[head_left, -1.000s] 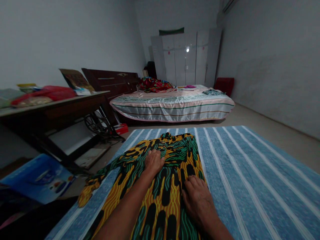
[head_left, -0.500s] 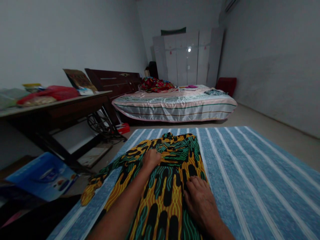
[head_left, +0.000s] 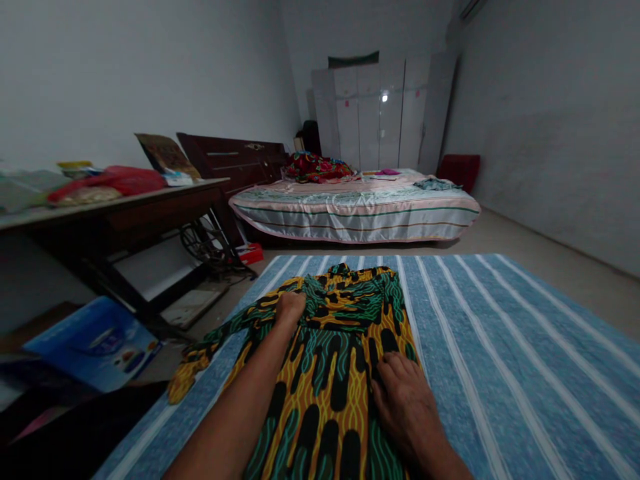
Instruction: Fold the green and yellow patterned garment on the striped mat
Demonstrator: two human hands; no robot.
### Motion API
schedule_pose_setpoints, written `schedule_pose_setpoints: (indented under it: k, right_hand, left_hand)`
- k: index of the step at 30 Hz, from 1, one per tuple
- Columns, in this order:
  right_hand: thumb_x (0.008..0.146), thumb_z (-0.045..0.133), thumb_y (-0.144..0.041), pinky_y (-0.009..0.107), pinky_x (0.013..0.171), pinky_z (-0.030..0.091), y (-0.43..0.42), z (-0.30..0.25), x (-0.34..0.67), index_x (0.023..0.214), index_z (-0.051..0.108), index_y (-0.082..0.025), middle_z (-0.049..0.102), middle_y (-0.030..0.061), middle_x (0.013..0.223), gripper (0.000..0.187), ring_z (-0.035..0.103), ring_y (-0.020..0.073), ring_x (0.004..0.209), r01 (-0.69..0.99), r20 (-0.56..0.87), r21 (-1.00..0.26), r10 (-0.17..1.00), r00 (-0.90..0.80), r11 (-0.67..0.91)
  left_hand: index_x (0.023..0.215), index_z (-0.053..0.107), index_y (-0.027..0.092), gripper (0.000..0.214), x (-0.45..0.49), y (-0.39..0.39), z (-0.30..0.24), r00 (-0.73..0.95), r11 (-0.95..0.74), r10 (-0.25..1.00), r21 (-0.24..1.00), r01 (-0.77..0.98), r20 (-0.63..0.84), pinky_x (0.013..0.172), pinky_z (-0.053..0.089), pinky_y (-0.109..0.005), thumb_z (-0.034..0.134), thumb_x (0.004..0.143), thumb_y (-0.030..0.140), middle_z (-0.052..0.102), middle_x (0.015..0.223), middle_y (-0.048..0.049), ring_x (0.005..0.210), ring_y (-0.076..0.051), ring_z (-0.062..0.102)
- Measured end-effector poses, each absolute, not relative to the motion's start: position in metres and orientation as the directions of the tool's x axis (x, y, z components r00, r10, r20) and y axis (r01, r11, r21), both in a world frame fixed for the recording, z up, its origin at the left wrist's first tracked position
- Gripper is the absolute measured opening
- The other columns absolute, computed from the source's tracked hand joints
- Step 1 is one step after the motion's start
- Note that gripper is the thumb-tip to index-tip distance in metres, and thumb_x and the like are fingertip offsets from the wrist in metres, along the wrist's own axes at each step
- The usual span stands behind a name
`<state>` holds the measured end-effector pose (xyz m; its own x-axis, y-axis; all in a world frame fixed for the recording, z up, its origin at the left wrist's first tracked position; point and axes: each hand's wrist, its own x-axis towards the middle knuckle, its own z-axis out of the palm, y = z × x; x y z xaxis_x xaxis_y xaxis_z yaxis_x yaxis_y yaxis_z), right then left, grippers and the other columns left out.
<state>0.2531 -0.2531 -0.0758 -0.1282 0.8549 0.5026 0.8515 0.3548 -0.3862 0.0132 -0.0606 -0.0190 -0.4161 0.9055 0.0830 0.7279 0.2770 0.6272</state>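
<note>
A long-sleeved dress (head_left: 333,373) with a yellow, black and green wavy pattern lies spread over a blue bedspread with white stripes (head_left: 465,320). Its collar points away from me, and one sleeve (head_left: 213,343) trails to the left, with its cuff near the bed's edge. My left hand (head_left: 291,307) is closed in a fist on the upper left of the dress, gripping the fabric near the shoulder; the fingertips are hidden. Lower down, on the garment's right side, my right hand (head_left: 403,393) rests flat, its fingers stretched out over the skirt.
Beyond the striped surface stands another bed (head_left: 350,207) with a red floral bundle (head_left: 320,167). A sewing machine table (head_left: 125,203) carrying bags is at the left. Under it sits a blue box (head_left: 103,343). A white wardrobe (head_left: 370,113) stands at the back.
My left hand has shifted slightly left and away from me, drawing the fabric at the upper left and showing more of the green bodice. My right hand stays in place on the dress.
</note>
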Motion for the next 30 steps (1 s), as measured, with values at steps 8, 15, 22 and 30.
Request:
schedule_pose_setpoints:
  k: [8, 15, 22, 30]
  right_hand:
    - [0.084, 0.049, -0.016, 0.040, 0.089, 0.041, -0.254, -0.076, 0.254, 0.095, 0.058, -0.020, 0.059, 0.0079, 0.104, 0.015, 0.052, 0.0243, 0.101, 0.863, 0.511, -0.356, 0.848, -0.141, 0.358]
    - [0.085, 0.048, -0.016, 0.040, 0.087, 0.042, -0.255, -0.075, 0.254, 0.095, 0.058, -0.021, 0.060, 0.0075, 0.101, 0.014, 0.053, 0.0236, 0.100, 0.866, 0.529, -0.338, 0.836, -0.149, 0.369]
    - [0.084, 0.049, -0.017, 0.039, 0.086, 0.042, -0.253, -0.079, 0.255, 0.095, 0.058, -0.021, 0.060, 0.0072, 0.104, 0.015, 0.053, 0.0235, 0.100, 0.863, 0.537, -0.339, 0.830, -0.149, 0.374]
    - [0.084, 0.049, -0.017, 0.038, 0.083, 0.044, -0.251, -0.085, 0.258, 0.095, 0.057, -0.022, 0.060, 0.0065, 0.100, 0.014, 0.055, 0.0226, 0.096, 0.855, 0.541, -0.327, 0.821, -0.180, 0.402]
  left_hand:
    - [0.054, 0.056, 0.017, 0.020, 0.014, -0.042, -0.011, -0.482, 0.390, 0.876, 0.618, 0.683, -0.020, 0.062, 0.048, -0.037, 0.072, 0.053, 0.029, 0.068, 0.070, -0.0111, 0.079, -0.033, 0.065]
    - [0.056, 0.057, 0.016, 0.009, 0.005, -0.044, -0.003, -0.475, 0.295, 0.880, 0.744, 0.599, 0.033, 0.055, 0.044, -0.026, 0.064, 0.058, 0.021, 0.062, 0.057, -0.0032, 0.065, -0.022, 0.063]
    - [0.062, 0.056, 0.017, 0.007, -0.024, -0.062, 0.006, -0.510, 0.234, 0.857, 0.825, 0.514, 0.075, 0.051, 0.042, -0.022, 0.061, 0.062, 0.022, 0.057, 0.054, 0.0013, 0.060, -0.017, 0.059]
    - [0.061, 0.057, 0.016, 0.009, -0.022, -0.075, -0.002, -0.519, 0.354, 0.833, 0.907, 0.229, -0.194, 0.051, 0.049, -0.028, 0.060, 0.057, 0.010, 0.061, 0.053, -0.0021, 0.058, -0.021, 0.063]
